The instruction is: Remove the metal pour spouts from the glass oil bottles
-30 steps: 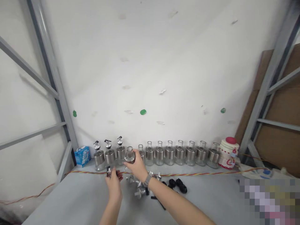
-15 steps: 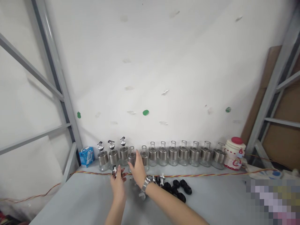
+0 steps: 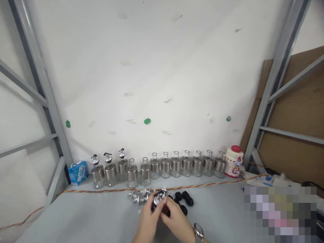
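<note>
My left hand point(image 3: 148, 217) is closed around a silver-and-black bottle pourer point(image 3: 158, 199), held low over the table. My right hand point(image 3: 178, 219) meets it from the other side, fingers closed at the pourer's dark lower part, which is mostly hidden. Just beyond the left hand lies a heap of silver pourer tops point(image 3: 138, 196). To the right of the hands are several round black stoppers point(image 3: 186, 199). Behind stands a row of glass bottles with steel sleeves; the open bottle point(image 3: 132, 173) is one of them, and the bottle with a pourer point(image 3: 98, 175) is at the left end.
A blue box point(image 3: 78, 173) stands at the row's left end, a red-and-white jar point(image 3: 234, 162) at its right. A twisted red-and-yellow cord point(image 3: 113, 191) crosses the grey table point(image 3: 83, 216) before the bottles. Metal posts point(image 3: 268, 84) flank the white wall.
Both hands have drawn back from the bottle row and come together over the table around the pourer. The right hand has left the bottles. The view has turned somewhat to the right.
</note>
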The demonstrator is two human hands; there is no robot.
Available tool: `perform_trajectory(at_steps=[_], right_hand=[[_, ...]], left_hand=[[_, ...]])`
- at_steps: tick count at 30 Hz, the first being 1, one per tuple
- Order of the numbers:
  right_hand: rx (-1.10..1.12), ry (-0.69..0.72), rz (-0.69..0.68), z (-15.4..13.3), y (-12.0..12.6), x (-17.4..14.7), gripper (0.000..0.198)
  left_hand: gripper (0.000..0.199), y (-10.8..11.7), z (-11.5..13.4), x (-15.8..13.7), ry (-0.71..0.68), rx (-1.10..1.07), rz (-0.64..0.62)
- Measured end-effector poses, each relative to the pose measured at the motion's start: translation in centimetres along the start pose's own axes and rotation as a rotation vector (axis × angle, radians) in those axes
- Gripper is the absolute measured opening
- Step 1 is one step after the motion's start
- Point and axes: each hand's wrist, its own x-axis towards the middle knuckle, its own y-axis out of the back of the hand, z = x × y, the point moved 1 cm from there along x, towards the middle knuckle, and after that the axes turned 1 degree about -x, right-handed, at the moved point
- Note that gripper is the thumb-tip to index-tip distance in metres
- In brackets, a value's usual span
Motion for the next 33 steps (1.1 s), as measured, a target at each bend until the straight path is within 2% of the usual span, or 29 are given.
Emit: perform_trajectory(at_steps=[3, 9, 11, 14, 16, 18, 20, 23, 25, 27, 31, 33], right_hand=[[0.108, -0.096, 0.047, 0.5, 0.0, 0.0, 0.019], [0.246, -0.111, 0.063, 0.5, 0.3, -0.2, 0.022], [0.399, -0.172, -0.038, 0.6, 0.4, -0.2, 0.021], [0.686, -0.32, -0.269, 0.9, 0.4, -0.2, 0.022], [0.827, -0.382, -0.365, 1.0, 0.4, -0.3, 0.021], [0.881, -0.391, -0.426, 1.0, 0.1, -0.3, 0.022], [0.837, -0.37, -0.454, 1.0, -0.3, -0.4, 0.033], [0.656, -0.366, -0.34, 1.2, -1.2, -0.5, 0.05], [0.525, -0.338, -0.235, 1.3, -1.5, -0.6, 0.042], [0.436, -0.305, -0.186, 1.4, -1.6, -0.7, 0.033], [0.363, -0.375, -0.25, 1.6, -1.2, -0.6, 0.034], [0.32, -0.321, -0.22, 1.8, -1.0, -0.5, 0.037]], left_hand=[[0.036, -0.6, -0.8, -0.6, -0.006, 0.074, -0.077], [0.039, -0.4, -1.1, -0.6, -0.016, 0.042, -0.143], [0.04, -0.2, -0.6, -0.5, -0.02, -0.028, -0.17], [0.043, 0.1, 0.6, -0.3, -0.047, -0.131, -0.228], [0.039, 0.3, 1.1, -0.3, -0.044, -0.094, -0.272], [0.033, 0.5, 1.2, -0.3, -0.048, 0.047, -0.261], [0.031, 0.7, 1.0, -0.4, -0.08, 0.205, -0.206], [0.035, 1.0, 0.4, -0.5, -0.122, 0.308, -0.167], [0.036, 1.0, 0.1, -0.4, -0.14, 0.336, -0.205], [0.037, 1.1, -0.1, -0.3, -0.184, 0.422, -0.255], [0.036, 1.2, -0.3, 0.0, -0.304, 0.674, -0.284], [0.035, 1.2, -0.3, 0.0, -0.364, 0.78, -0.286]])
